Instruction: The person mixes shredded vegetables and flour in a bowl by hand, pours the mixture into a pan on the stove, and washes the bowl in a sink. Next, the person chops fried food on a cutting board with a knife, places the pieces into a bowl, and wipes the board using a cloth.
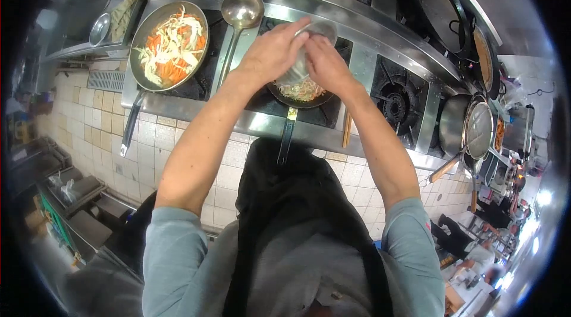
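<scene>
My left hand [272,54] is closed on a shiny bowl [324,30], tipped above the middle frying pan [275,96]. On the bowl's right side is my right hand [326,62], its fingers bent against it; their tips are partly hidden. Shredded pale food with orange bits [302,91] lies in the pan below my hands. The pan's handle [286,138] points toward my body. Left of my hands, a large metal ladle [242,9] rests on the stove top. A second frying pan [134,58] holds orange and pale yellow strips.
A bare burner [397,103] is to the right. Wooden chopsticks [347,128] lie by the front edge of the stove [324,137]. Pots and a long-handled strainer [477,129] stand at far right. The left pan's handle [130,126] juts past the edge. Other people are at far right.
</scene>
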